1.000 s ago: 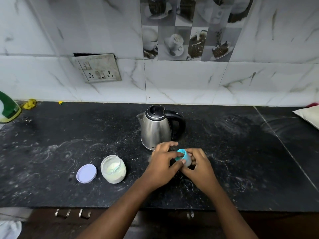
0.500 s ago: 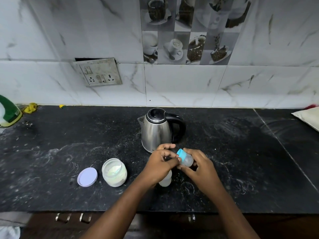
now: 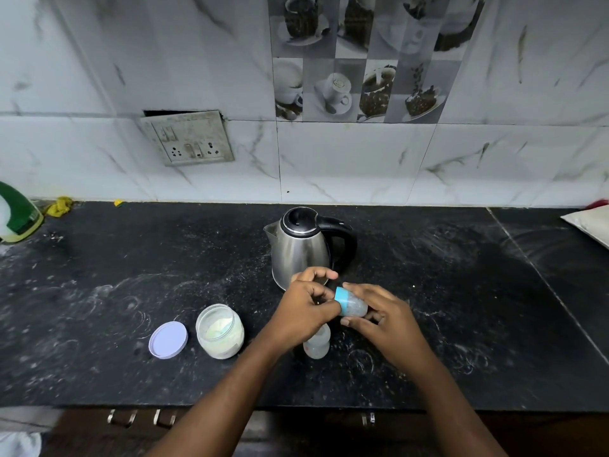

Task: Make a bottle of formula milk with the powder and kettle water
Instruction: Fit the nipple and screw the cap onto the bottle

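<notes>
The baby bottle (image 3: 317, 345) stands upright on the black stone counter (image 3: 99, 291), directly under the left hand (image 3: 304, 310), which covers its top so only the clear lower body shows. The left hand's fingers are curled at the bottle's neck; whether they actually grip it cannot be told. Just to the right, the right hand (image 3: 384, 321) holds the bottle's cap (image 3: 351, 303), a clear dome with a blue ring, tilted on its side with the ring toward the left hand; thumb and fingers are closed around it. The cap is off the bottle and above it. The steel kettle (image 3: 301, 247) stands just behind both hands, lid shut. Left of the bottle sits the open powder jar (image 3: 220, 331), and beside that its lilac lid (image 3: 168, 339) lies flat.
</notes>
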Demonstrator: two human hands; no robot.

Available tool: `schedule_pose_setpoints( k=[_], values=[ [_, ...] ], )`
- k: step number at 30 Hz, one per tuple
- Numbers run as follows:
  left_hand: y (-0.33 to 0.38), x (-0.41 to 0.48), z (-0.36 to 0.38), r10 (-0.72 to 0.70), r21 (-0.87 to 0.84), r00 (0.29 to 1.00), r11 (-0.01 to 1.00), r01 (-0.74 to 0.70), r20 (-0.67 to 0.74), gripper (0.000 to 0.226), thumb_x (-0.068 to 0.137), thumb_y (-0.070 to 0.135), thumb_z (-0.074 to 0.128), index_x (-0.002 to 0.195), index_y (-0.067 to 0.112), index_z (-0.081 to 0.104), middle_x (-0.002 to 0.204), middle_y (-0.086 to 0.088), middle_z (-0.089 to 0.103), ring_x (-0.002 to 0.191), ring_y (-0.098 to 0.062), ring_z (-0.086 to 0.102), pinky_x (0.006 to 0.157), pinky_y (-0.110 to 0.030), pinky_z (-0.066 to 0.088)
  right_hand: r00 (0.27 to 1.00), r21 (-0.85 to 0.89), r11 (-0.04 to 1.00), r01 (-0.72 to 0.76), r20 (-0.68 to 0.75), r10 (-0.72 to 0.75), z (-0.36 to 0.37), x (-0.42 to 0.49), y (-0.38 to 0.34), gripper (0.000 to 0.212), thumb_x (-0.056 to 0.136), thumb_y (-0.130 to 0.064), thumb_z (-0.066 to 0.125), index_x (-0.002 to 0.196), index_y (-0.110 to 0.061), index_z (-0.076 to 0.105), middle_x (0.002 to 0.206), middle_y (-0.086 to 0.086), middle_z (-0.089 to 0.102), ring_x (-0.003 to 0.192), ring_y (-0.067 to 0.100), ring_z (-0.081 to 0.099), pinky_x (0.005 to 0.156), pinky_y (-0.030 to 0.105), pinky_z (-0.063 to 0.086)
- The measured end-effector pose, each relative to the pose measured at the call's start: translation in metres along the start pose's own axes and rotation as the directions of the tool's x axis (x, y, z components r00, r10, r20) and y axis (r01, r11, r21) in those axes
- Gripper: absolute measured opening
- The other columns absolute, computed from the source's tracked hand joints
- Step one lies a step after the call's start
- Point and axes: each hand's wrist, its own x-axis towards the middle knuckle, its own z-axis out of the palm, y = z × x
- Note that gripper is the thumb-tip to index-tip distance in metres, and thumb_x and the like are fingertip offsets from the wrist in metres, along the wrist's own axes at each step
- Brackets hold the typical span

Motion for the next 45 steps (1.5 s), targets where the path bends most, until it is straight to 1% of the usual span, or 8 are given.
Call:
schedule_pose_setpoints(
  k=[4, 11, 18, 28, 32, 36, 38, 45],
  values=[
    [-0.002, 0.0, -0.001, 0.007, 0.032, 1.0, 0.999, -0.008, 0.01, 0.018, 0.084, -0.001, 0.077, 0.066, 0.001, 0.073, 0.135, 0.015, 0.058, 0.135, -0.007, 0.043, 0.089, 0.002, 0.033, 0.999, 0.07, 0.997, -0.033, 0.011, 0.032, 0.001, 0.001, -0.002, 0.06, 0.081, -0.011, 0.09, 0.133, -0.034, 0.069, 0.126, -0.023, 0.067, 0.108, 0.01, 0.072, 0.084, 0.032, 0.063],
    [0.0, 0.0, -0.003, -0.009, -0.091, 1.0, 0.996, 0.008, -0.006, 0.019, 0.076, 0.012, 0.07, 0.057, 0.014, 0.068, 0.131, 0.015, 0.059, 0.135, -0.01, 0.047, 0.093, -0.009, 0.037, 0.99, 0.286, 0.948, -0.139, 0.039, 0.134, 0.003, 0.005, -0.004, 0.056, 0.081, -0.005, 0.088, 0.128, -0.03, 0.073, 0.125, -0.01, 0.075, 0.11, 0.015, 0.075, 0.09, 0.03, 0.062],
    [0.0, -0.001, -0.004, -0.044, -0.246, 0.999, 0.968, 0.043, 0.0, 0.024, 0.097, 0.004, 0.072, 0.077, 0.013, 0.08, 0.137, 0.004, 0.06, 0.122, 0.0, 0.06, 0.088, -0.008, 0.047, 0.986, 0.312, 0.936, -0.166, 0.034, 0.163, 0.002, 0.009, -0.008, 0.057, 0.081, -0.003, 0.088, 0.132, -0.021, 0.071, 0.125, -0.006, 0.076, 0.11, 0.016, 0.075, 0.092, 0.031, 0.061],
    [0.0, 0.0, -0.013, 0.007, -0.374, 0.999, 0.927, 0.012, 0.049, 0.02, 0.096, 0.006, 0.075, 0.081, 0.019, 0.081, 0.146, 0.009, 0.053, 0.141, -0.003, 0.046, 0.11, -0.022, 0.04, 0.982, 0.507, 0.841, -0.187, 0.108, 0.153, 0.002, 0.01, -0.007, 0.057, 0.083, 0.006, 0.082, 0.135, -0.012, 0.067, 0.129, 0.006, 0.075, 0.12, 0.024, 0.072, 0.097, 0.032, 0.059],
    [0.0, 0.005, -0.016, -0.003, -0.267, 0.999, 0.963, 0.016, 0.049, 0.014, 0.096, 0.005, 0.073, 0.083, 0.005, 0.08, 0.14, 0.01, 0.055, 0.129, 0.007, 0.053, 0.102, -0.014, 0.044, 0.981, 0.484, 0.854, -0.192, 0.097, 0.166, 0.003, 0.01, -0.007, 0.056, 0.083, 0.003, 0.083, 0.135, -0.013, 0.067, 0.127, 0.005, 0.076, 0.118, 0.023, 0.072, 0.096, 0.031, 0.059],
    [0.002, 0.014, -0.017, 0.004, -0.043, 0.996, 0.999, -0.008, -0.088, 0.031, 0.089, 0.001, 0.074, 0.06, 0.012, 0.067, 0.127, 0.008, 0.057, 0.131, -0.013, 0.054, 0.106, -0.037, 0.047, 0.99, 0.257, 0.959, -0.122, -0.034, 0.136, 0.007, 0.013, -0.007, 0.055, 0.082, 0.003, 0.085, 0.125, -0.029, 0.073, 0.123, -0.006, 0.073, 0.11, 0.012, 0.073, 0.089, 0.027, 0.061],
    [-0.001, 0.016, -0.023, 0.001, -0.023, 0.995, 1.0, -0.003, -0.095, 0.039, 0.09, 0.001, 0.073, 0.057, 0.02, 0.064, 0.129, 0.009, 0.057, 0.135, -0.018, 0.051, 0.113, -0.043, 0.045, 0.982, 0.35, 0.926, -0.143, -0.066, 0.177, 0.003, 0.012, -0.001, 0.052, 0.083, 0.0, 0.085, 0.123, -0.03, 0.072, 0.12, -0.004, 0.076, 0.107, 0.015, 0.075, 0.086, 0.026, 0.061],
    [-0.012, 0.008, -0.03, -0.019, 0.034, 0.993, 0.999, 0.023, -0.117, 0.025, 0.095, 0.008, 0.075, 0.073, 0.019, 0.079, 0.132, 0.006, 0.054, 0.139, -0.018, 0.044, 0.106, -0.012, 0.036, 0.93, 0.486, 0.83, -0.274, -0.086, 0.357, 0.009, 0.001, 0.047, 0.052, 0.09, -0.008, 0.077, 0.133, -0.031, 0.057, 0.114, -0.005, 0.077, 0.104, 0.011, 0.072, 0.085, 0.021, 0.056]
  ],
)
